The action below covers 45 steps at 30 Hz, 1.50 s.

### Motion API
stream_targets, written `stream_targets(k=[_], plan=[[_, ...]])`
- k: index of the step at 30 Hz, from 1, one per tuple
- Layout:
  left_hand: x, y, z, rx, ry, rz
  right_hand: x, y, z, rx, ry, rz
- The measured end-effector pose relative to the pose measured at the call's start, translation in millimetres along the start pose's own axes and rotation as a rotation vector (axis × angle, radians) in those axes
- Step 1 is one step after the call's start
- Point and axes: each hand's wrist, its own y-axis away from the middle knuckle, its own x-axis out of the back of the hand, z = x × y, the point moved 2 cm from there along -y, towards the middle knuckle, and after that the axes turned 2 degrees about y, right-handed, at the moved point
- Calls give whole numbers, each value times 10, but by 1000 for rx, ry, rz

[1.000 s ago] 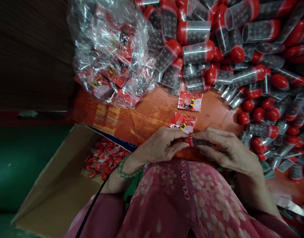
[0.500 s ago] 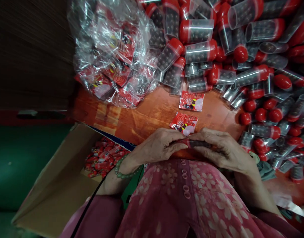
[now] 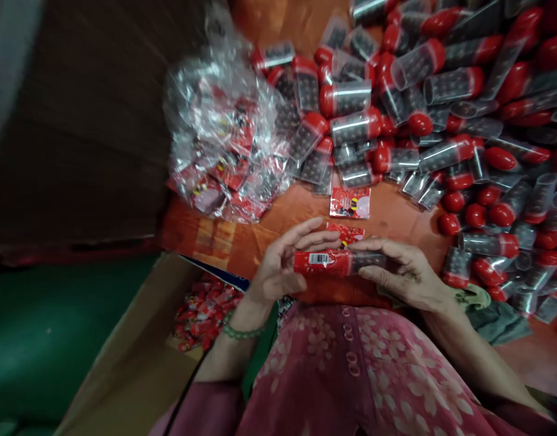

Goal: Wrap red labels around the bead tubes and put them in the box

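A tube [image 3: 337,263] with a red printed wrapper and barcode on its left part lies level in front of my body; dark beads show through its clear right part. My right hand [image 3: 400,269] pinches that clear end between thumb and fingers. Around the wrapped end, my left hand [image 3: 285,263] is spread, its fingers apart and the thumb below; whether it touches the wrapper is unclear. Just behind the tube is a flat red printed wrapper [image 3: 346,232], partly hidden by fingers. Another flat wrapper [image 3: 350,202] rests farther back on the orange table [image 3: 278,233].
Many clear tubes with red caps [image 3: 355,126] are piled across the back and right. A clear plastic bag [image 3: 233,157] holds red wrappers at the back left. Below the table's left edge, a cardboard box [image 3: 123,357] contains red wrapped items [image 3: 205,312]. A green cloth [image 3: 496,318] lies at right.
My left hand has opened and moved left off the tube's middle, uncovering the red wrapper and barcode. My right hand keeps its grip. The whole view has shifted slightly.
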Motion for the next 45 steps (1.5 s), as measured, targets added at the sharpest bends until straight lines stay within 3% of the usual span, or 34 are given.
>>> stream_targets(k=[5,8,10,16,23,29,32,36,38,43,45], plan=[[-130,59,-206,-12,121,254,-231,-143,54,-41,-272,95],[-178,8,-203,-83,129,463,-320,-222,43,-6,-326,160],[-209,-54,-162,-77,133,524,-349,-227,52,-1,-344,167],[-255,-165,-159,-19,171,572,-325,-102,170,-66,-316,86],[-339,-201,-222,-114,98,565,-421,-140,188,-11,-345,225],[-277,-203,-100,-166,80,482,-488,-264,148,-1,-535,84],[-256,-201,-86,-174,84,500,-490,-260,130,68,-371,129],[-264,-248,-79,-156,107,462,-481,-229,105,206,30,262],[-261,-273,-62,-167,96,448,-481,-231,106,216,94,272],[-233,-309,-47,-100,-7,488,-490,-300,117,18,-289,142],[-231,-310,-45,-120,-5,491,-480,-326,95,-8,-339,143]])
